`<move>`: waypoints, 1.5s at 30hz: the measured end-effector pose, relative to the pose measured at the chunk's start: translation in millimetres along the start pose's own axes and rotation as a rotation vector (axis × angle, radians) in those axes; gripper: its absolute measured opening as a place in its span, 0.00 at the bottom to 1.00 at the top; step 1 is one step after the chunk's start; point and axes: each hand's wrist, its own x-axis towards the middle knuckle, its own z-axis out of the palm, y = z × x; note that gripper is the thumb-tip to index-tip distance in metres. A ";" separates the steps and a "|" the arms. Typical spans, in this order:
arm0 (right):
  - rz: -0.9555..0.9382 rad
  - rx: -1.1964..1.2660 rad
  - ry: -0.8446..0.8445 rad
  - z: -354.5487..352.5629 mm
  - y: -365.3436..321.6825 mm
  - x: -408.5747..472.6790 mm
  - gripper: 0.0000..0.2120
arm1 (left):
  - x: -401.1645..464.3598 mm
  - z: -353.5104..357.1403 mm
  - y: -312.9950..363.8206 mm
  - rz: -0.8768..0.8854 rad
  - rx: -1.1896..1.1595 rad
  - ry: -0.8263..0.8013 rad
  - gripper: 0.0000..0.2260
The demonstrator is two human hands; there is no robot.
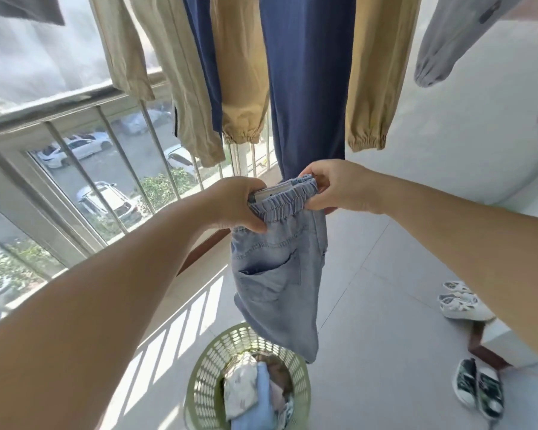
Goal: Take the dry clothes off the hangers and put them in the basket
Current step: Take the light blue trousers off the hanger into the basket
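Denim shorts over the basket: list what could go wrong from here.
1. The denim shorts hang over the rim of the green basket, not its middle; released now, they may land partly outside.
2. The left hand also grips something white at the waistband, possibly a hanger, which could drop in too.

Not much to report on the person, honestly. All you get from the head view is two bare forearms coming in from the bottom corners, each ending in a bare hand: left hand (235, 203), right hand (339, 186). No sleeves anywhere along the arms, so whatever top is worn ends above the edge of the shot. No watch, bracelet or ring that I can spot, no gloves either. Nails look short and plain as far as the blur lets me tell.
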 end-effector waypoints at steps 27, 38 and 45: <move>-0.251 0.332 0.083 55.3 -100.2 16.0 0.10 | -94.4 -66.3 -76.9 -0.167 -0.460 0.213 0.14; -0.284 0.351 0.141 61.5 -112.5 6.6 0.12 | -113.4 -72.9 -80.3 -0.170 -0.457 0.297 0.20; -0.269 0.557 0.071 67.9 -113.9 10.0 0.11 | -126.4 -62.8 -87.2 -0.120 -1.029 0.481 0.21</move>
